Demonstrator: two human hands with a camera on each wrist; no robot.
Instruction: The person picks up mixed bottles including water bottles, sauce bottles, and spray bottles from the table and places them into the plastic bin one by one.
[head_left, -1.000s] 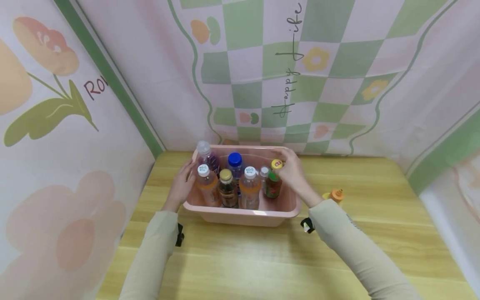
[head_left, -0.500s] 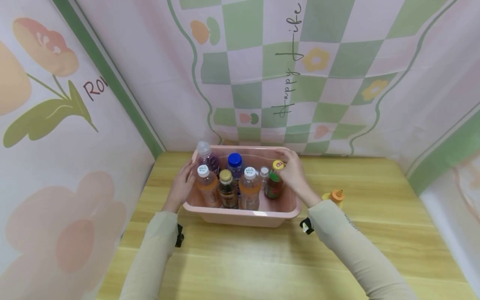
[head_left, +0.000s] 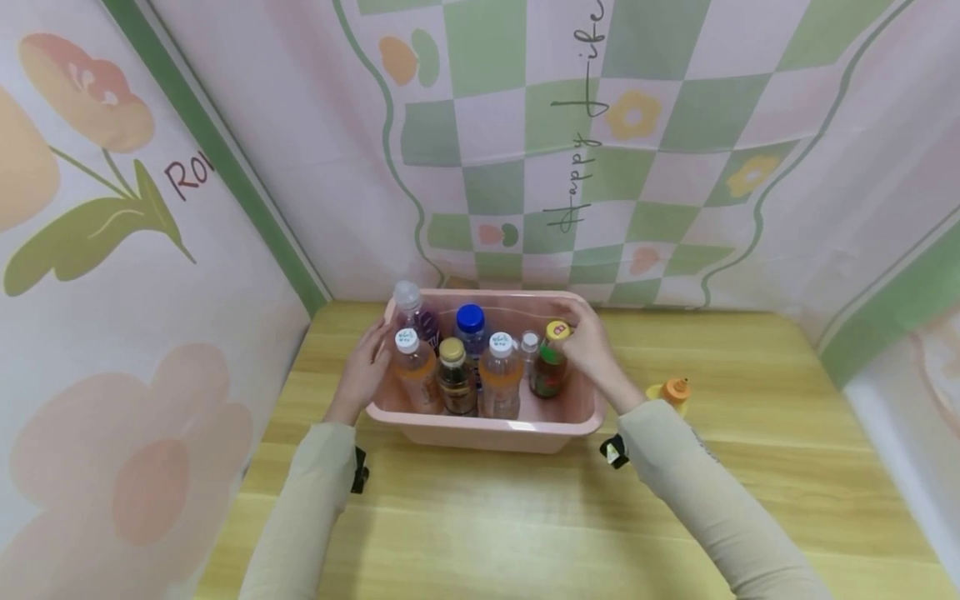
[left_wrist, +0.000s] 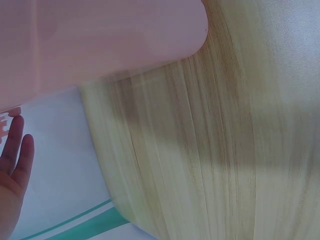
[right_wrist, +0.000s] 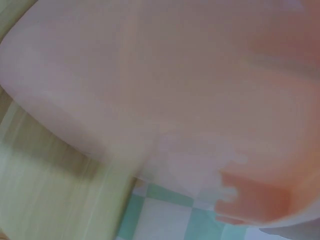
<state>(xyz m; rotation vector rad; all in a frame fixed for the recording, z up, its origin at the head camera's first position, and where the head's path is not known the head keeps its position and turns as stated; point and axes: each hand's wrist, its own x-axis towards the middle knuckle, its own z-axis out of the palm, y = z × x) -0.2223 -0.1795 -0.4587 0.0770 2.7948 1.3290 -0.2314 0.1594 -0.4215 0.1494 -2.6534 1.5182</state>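
A pink plastic bin (head_left: pixel 480 435) stands on the wooden table, holding several bottles. In the head view my left hand (head_left: pixel 362 379) rests at the bin's left rim; the left wrist view shows its fingers (left_wrist: pixel 25 155) nearly straight beside the pink wall. At the bin's right end my right hand (head_left: pixel 588 346) reaches over the rim and pinches the yellow cap of a dark bottle (head_left: pixel 548 379) with a green neck. That bottle stands slightly tilted inside. The bin's wall (right_wrist: pixel 100 75) fills most of the right wrist view and hides the bottle there.
Left of the held bottle are a small clear bottle (head_left: pixel 528 343), white-capped bottles (head_left: pixel 501 379), a gold-capped bottle (head_left: pixel 457 387), a blue-capped bottle (head_left: pixel 471 321) and a purple bottle (head_left: pixel 417 321). An orange-tipped squeeze bottle (head_left: pixel 676 392) lies right of the bin. A patterned curtain (head_left: pixel 487 142) hangs behind.
The yellow-capped bottle has shifted slightly to the right within the bin, the right hand still at its cap. The left hand has stayed at the rim.
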